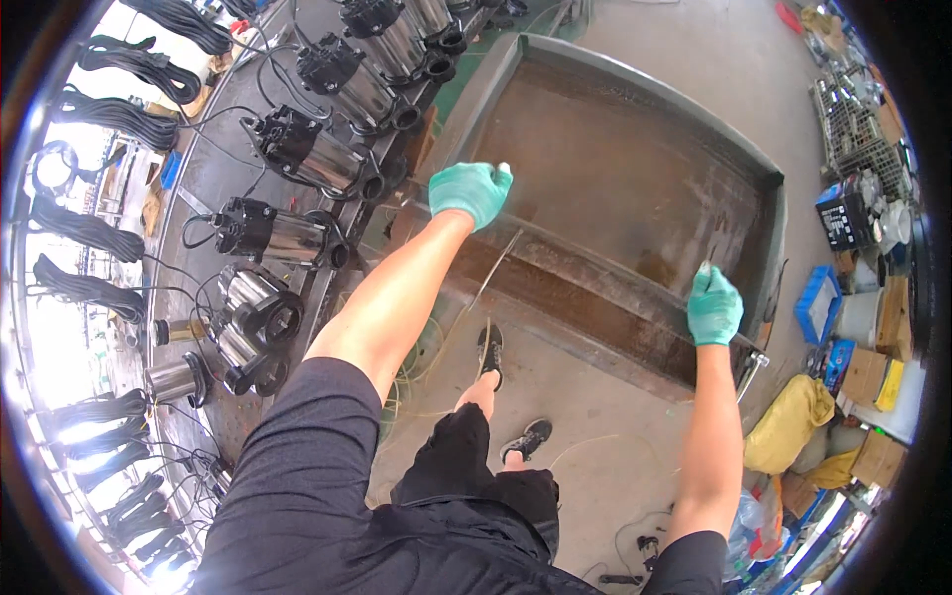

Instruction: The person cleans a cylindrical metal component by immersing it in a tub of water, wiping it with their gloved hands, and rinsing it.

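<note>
Both my hands wear green gloves and reach forward over a wide, rusty metal tank [595, 169] with grey raised walls. My left hand [471, 195] is a closed fist at the tank's near left side, thumb uppermost. Closed as well, my right hand [714, 305] is at the near right corner. The fingers hide whatever either fist holds. A long bar [580, 260] runs along the tank's near side, close under both hands. Between them, a thin metal rod [496, 270] slants down from the bar toward my feet. A shiny metal fitting [758, 360] lies near my right wrist.
Several steel and black pumps [312, 159] line the bench [223, 164] on my left, with coiled black cables [109, 117] beyond. On the right are a blue crate [818, 305], a yellow sack [790, 424] and cardboard boxes [865, 375]. Thin hose and cords lie on the floor.
</note>
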The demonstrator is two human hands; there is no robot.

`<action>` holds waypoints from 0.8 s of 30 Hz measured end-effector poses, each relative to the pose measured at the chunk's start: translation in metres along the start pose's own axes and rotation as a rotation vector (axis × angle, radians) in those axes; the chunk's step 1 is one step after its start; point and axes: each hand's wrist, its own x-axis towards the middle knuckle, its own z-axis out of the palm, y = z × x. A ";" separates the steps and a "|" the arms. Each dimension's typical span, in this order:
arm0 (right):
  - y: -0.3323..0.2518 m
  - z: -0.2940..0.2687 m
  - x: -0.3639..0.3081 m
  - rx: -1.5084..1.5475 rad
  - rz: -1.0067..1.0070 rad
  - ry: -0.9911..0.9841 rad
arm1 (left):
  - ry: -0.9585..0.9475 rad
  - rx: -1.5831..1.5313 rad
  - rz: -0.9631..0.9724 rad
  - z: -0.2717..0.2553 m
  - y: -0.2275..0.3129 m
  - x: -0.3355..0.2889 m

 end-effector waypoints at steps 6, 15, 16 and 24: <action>0.009 0.004 0.063 -0.019 0.073 -0.068 | 0.006 -0.013 0.008 -0.018 0.023 0.043; 0.033 0.015 0.084 -0.054 0.113 -0.192 | 0.016 -0.015 0.055 -0.006 0.035 0.063; 0.031 0.013 0.083 -0.038 0.115 -0.215 | 0.008 -0.008 0.050 -0.005 0.033 0.062; 0.022 0.002 0.080 0.037 0.098 -0.212 | -0.023 0.036 0.012 -0.005 0.037 0.065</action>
